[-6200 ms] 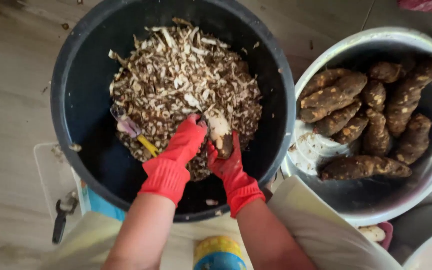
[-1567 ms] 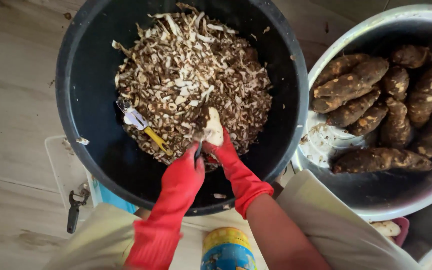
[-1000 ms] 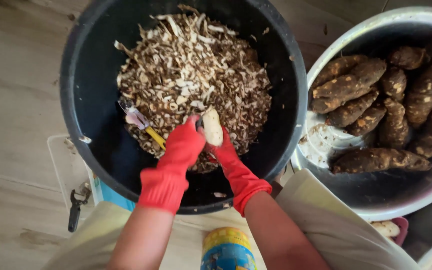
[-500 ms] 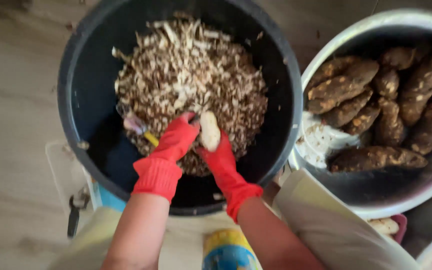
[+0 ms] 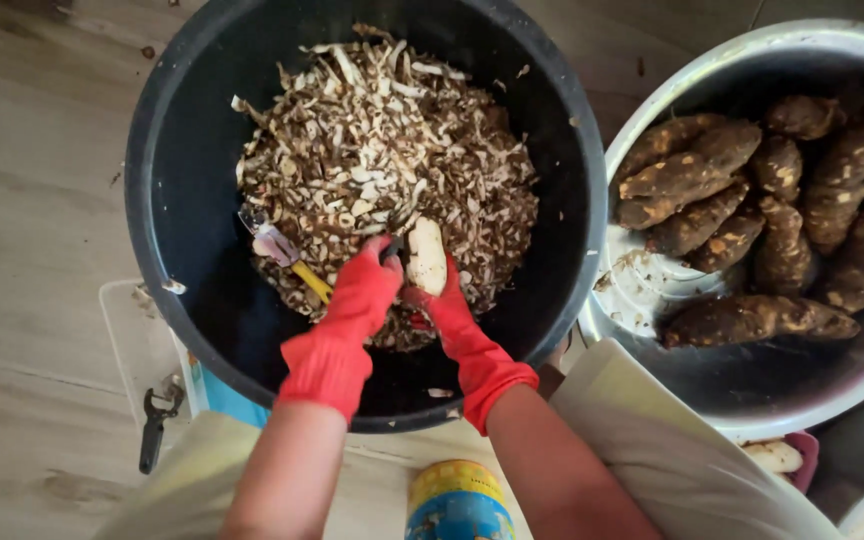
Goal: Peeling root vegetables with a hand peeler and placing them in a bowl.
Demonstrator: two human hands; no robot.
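While both hands work over the bucket (image 5: 167, 180), the right hand (image 5: 444, 300) has its fingers clamped on the peeled root (image 5: 426, 256), long axis near-to-far. Left hand (image 5: 364, 288) just left of it, fingers closed on a dark tool, touching the root's left side. Peels (image 5: 382, 150) lie beyond.

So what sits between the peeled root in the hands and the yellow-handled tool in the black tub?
In the head view, only the left hand, gloved red, and peelings lie between the peeled root and the yellow-handled tool.
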